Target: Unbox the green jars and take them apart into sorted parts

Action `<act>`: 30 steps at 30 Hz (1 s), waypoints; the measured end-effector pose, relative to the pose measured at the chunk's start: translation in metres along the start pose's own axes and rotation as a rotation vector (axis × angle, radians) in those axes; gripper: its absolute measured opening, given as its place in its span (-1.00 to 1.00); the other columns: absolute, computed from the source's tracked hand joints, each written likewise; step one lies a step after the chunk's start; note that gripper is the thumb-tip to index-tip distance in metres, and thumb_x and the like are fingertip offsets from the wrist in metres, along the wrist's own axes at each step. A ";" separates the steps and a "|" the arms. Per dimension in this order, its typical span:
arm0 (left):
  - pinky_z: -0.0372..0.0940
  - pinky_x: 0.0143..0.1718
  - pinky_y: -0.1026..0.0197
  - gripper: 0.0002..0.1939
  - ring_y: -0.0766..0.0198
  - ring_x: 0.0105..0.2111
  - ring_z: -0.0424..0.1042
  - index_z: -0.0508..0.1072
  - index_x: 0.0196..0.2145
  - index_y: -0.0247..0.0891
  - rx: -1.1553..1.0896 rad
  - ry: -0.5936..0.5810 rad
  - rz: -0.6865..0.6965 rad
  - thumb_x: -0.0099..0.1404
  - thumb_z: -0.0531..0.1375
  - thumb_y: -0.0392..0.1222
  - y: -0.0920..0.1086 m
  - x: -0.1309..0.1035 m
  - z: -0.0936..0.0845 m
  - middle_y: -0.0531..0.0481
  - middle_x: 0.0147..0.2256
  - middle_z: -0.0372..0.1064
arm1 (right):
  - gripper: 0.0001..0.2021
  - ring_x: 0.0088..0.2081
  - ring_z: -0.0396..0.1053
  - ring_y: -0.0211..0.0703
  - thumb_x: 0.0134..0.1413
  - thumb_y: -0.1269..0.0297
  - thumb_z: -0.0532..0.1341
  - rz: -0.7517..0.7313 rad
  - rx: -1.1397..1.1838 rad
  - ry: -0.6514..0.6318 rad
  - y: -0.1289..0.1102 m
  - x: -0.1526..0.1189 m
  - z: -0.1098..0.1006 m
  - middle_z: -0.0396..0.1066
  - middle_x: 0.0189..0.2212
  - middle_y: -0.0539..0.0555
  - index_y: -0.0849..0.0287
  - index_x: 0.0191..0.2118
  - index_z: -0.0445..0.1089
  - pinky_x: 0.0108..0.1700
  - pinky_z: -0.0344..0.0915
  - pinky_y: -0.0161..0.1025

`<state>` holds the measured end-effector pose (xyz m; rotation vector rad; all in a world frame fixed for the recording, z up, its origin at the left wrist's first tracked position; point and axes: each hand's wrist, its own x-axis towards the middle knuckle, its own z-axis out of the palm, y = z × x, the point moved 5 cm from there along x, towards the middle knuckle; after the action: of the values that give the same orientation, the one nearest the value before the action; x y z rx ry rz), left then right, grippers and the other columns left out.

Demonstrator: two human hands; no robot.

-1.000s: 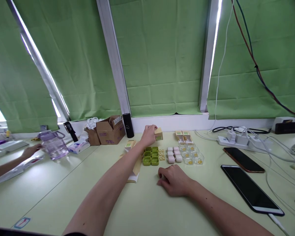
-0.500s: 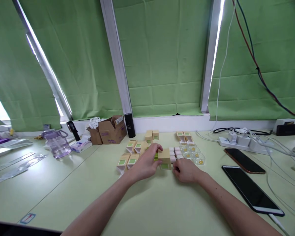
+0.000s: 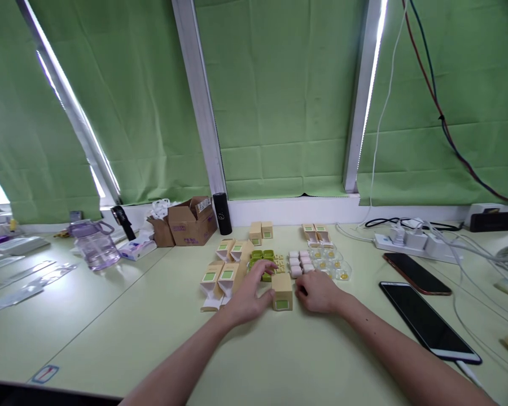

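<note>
A small tan box (image 3: 282, 292) with a green label stands on the table between my hands. My left hand (image 3: 252, 293) is open at its left side, the thumb by the box and the fingers reaching over green pieces (image 3: 257, 255). To the right of the box rests my right hand (image 3: 317, 290), its fingers curled; whether they hold anything is hidden. Behind it are pale pink blocks (image 3: 301, 260) and clear cups with yellow centres (image 3: 331, 258). Small yellow pieces (image 3: 280, 263) lie behind the box. Several open boxes (image 3: 211, 279) stand left of my left hand.
Two closed boxes (image 3: 261, 232) and two open ones (image 3: 317, 234) stand farther back. Phones (image 3: 429, 321) and a power strip (image 3: 415, 248) with cables lie right. A purple bottle (image 3: 93, 245), cardboard box (image 3: 192, 223) and black cylinder (image 3: 222, 214) stand back left.
The tan box has come down onto the table, closer to me. My left hand has moved down and left, its fingers now apart from the box. The green and yellow pieces show more.
</note>
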<state>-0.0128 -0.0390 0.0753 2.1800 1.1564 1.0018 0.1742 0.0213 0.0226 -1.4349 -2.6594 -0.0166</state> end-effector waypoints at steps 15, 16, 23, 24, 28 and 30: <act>0.38 0.08 -0.02 -0.42 0.13 0.01 0.39 0.33 0.01 -0.14 0.005 0.122 0.106 0.09 0.07 -0.59 -0.016 0.000 0.009 -0.11 0.07 0.29 | -0.80 -0.51 0.28 -0.22 0.17 0.34 0.12 -0.049 0.105 0.208 -0.009 -0.027 -0.005 0.51 -0.50 0.07 0.16 -0.48 0.34 -0.39 -0.22 -0.19; 0.38 0.08 -0.02 -0.43 0.13 0.01 0.38 0.33 0.01 -0.14 0.008 0.126 0.112 0.10 0.07 -0.60 -0.016 -0.001 0.009 -0.11 0.08 0.28 | -0.79 -0.52 0.25 -0.24 0.17 0.35 0.11 -0.072 0.127 0.232 -0.010 -0.029 -0.006 0.49 -0.52 0.06 0.16 -0.49 0.32 -0.40 -0.20 -0.20; 0.39 0.04 0.00 -0.46 0.13 -0.01 0.39 0.33 0.01 -0.14 0.027 0.155 0.130 0.13 0.07 -0.58 -0.015 -0.002 0.010 -0.13 0.08 0.28 | -0.76 -0.55 0.16 -0.29 0.22 0.33 0.10 -0.209 0.212 0.348 -0.026 -0.034 -0.008 0.43 -0.56 0.02 0.17 -0.49 0.31 -0.41 -0.17 -0.22; 0.40 0.04 0.00 -0.46 0.12 -0.02 0.39 0.33 0.01 -0.14 0.034 0.162 0.129 0.13 0.08 -0.58 -0.014 -0.002 0.009 -0.13 0.07 0.29 | -0.75 -0.55 0.16 -0.29 0.23 0.32 0.10 -0.201 0.209 0.352 -0.026 -0.034 -0.006 0.44 -0.56 0.03 0.17 -0.49 0.32 -0.41 -0.17 -0.22; 0.43 -0.05 0.00 -0.53 0.17 -0.15 0.42 0.34 -0.02 -0.14 0.039 0.205 0.094 0.17 0.08 -0.55 -0.015 -0.002 0.007 -0.12 0.06 0.31 | -0.72 -0.54 0.21 -0.28 0.26 0.33 0.08 -0.144 0.204 0.351 -0.020 -0.031 -0.003 0.46 -0.55 0.03 0.17 -0.49 0.34 -0.40 -0.15 -0.22; 0.44 -0.08 0.00 -0.57 0.21 -0.21 0.42 0.34 -0.04 -0.15 0.028 0.217 0.082 0.20 0.08 -0.54 -0.016 -0.003 0.006 -0.12 0.04 0.31 | -0.71 -0.53 0.24 -0.27 0.27 0.33 0.08 -0.106 0.212 0.349 -0.016 -0.030 -0.004 0.48 -0.54 0.04 0.16 -0.49 0.35 -0.40 -0.13 -0.23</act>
<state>-0.0169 -0.0330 0.0592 2.1980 1.1891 1.2918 0.1778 -0.0122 0.0237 -1.1108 -2.3671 0.0047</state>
